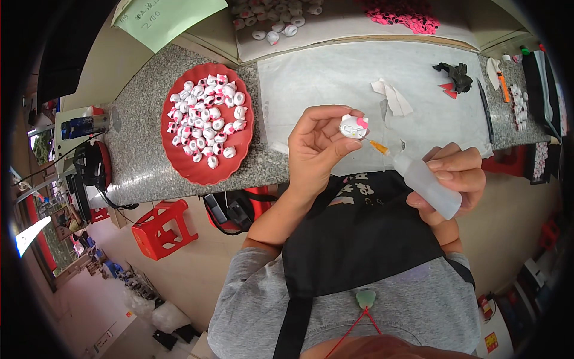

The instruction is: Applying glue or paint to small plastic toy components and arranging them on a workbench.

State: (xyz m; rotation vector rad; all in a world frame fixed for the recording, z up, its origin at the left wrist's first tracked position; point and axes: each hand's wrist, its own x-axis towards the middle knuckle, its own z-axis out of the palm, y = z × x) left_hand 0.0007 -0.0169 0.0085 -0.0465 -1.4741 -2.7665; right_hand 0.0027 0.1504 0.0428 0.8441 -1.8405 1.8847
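Observation:
Between the thumb and fingers of my left hand (320, 140) is a small white cat-head figure (353, 127) with a pink bow. My right hand (457, 176) grips a translucent squeeze bottle (426, 184), tilted up toward the left. Its orange needle tip (378, 146) ends close beside the figure's lower right edge; whether it touches, I cannot tell. Left of my hands, a red scalloped plate (206, 173) holds many similar white pieces with pink parts (209, 116).
White paper (299, 78) covers the granite worktop (140, 149). Torn paper (393, 97) and a crumpled black scrap (454, 76) lie on it. Behind are white pieces (281, 24) and pink pieces (406, 15). A red stool (164, 230) stands below left.

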